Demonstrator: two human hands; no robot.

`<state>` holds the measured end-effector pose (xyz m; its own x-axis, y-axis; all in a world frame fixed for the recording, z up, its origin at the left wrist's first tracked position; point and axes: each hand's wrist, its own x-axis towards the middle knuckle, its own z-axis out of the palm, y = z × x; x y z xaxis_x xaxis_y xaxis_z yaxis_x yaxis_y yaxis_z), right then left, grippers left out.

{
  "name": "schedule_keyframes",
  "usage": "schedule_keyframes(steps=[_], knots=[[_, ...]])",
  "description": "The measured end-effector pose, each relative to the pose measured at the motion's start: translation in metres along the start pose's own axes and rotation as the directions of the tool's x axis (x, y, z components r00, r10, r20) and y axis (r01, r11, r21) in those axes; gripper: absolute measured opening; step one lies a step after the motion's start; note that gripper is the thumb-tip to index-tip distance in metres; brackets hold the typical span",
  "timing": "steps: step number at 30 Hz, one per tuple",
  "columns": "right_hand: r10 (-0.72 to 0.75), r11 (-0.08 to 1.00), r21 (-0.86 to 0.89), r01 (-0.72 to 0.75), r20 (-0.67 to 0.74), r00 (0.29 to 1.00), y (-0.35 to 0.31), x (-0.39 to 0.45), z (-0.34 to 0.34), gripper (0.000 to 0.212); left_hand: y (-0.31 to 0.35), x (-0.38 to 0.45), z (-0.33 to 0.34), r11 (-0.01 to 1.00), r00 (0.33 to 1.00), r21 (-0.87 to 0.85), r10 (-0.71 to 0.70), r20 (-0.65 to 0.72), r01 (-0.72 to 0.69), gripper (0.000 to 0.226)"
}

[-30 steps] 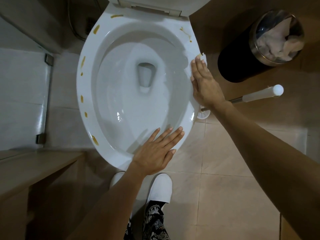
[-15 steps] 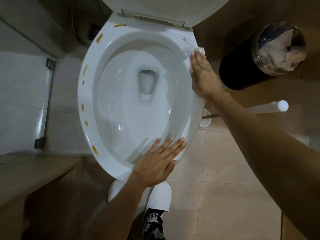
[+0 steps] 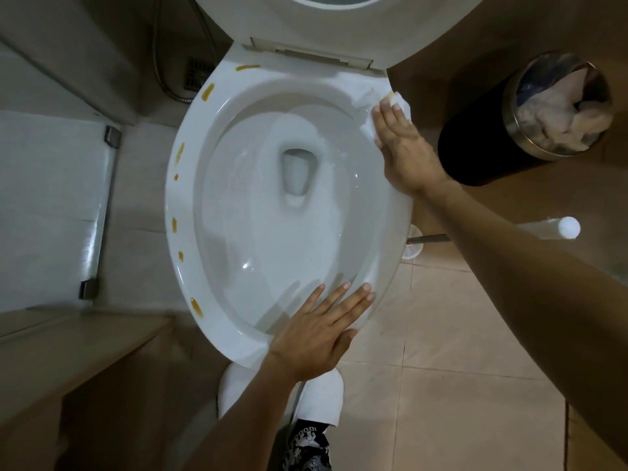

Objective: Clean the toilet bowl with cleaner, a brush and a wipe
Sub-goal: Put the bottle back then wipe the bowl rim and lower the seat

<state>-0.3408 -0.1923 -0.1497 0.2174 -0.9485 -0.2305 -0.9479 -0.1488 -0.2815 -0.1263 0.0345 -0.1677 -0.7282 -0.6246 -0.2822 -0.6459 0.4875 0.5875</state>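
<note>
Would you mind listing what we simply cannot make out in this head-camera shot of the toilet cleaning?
- Wipe: mostly hidden under the right hand; its size and how soiled it is are unclear.
- Toilet brush: shaft crossed by the right forearm, head hidden behind the bowl rim.
- Raised lid: cut off by the top edge.
- Cleaner bottle: nowhere in view.
- Bin contents: too dim to identify.

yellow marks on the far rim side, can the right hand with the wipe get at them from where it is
Probably yes. The right hand presses the wipe flat on the opposite rim; only the open bowl lies between it and the yellow marks. The left hand rests nearer.
</note>
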Motion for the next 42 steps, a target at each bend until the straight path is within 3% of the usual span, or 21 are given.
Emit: schedule_keyframes(steps=[5, 13, 22, 32, 42], knots=[[-0.022, 0.999, -0.040, 0.022, 0.004, 1.000, -0.013, 0.031, -0.004, 0.055, 0.000, 0.001, -0.003, 1.000, 1.000, -0.027, 0.014, 0.005, -0.013, 0.056], [-0.046, 0.999, -0.017, 0.046, 0.008, 0.999, 0.005, -0.010, -0.001, 0.053, 0.000, -0.001, 0.000, 1.000, 1.000, 0.019, -0.010, 0.003, 0.010, 0.054], [-0.035, 0.997, -0.069, 0.037, 0.030, 0.999, -0.019, 0.035, -0.005, 0.053, -0.001, 0.001, -0.002, 0.999, 1.000, -0.038, 0.004, 0.009, -0.004, 0.058], [-0.046, 0.996, -0.072, 0.047, 0.011, 0.999, 0.001, -0.019, 0.006, 0.053, 0.000, -0.001, 0.000, 1.000, 1.000, -0.018, -0.010, -0.012, 0.010, 0.057], [-0.081, 0.991, -0.104, 0.084, 0.029, 0.996, -0.009, 0.023, -0.001, 0.056, 0.000, 0.000, -0.003, 0.996, 1.000, -0.088, 0.010, -0.017, -0.011, 0.058]])
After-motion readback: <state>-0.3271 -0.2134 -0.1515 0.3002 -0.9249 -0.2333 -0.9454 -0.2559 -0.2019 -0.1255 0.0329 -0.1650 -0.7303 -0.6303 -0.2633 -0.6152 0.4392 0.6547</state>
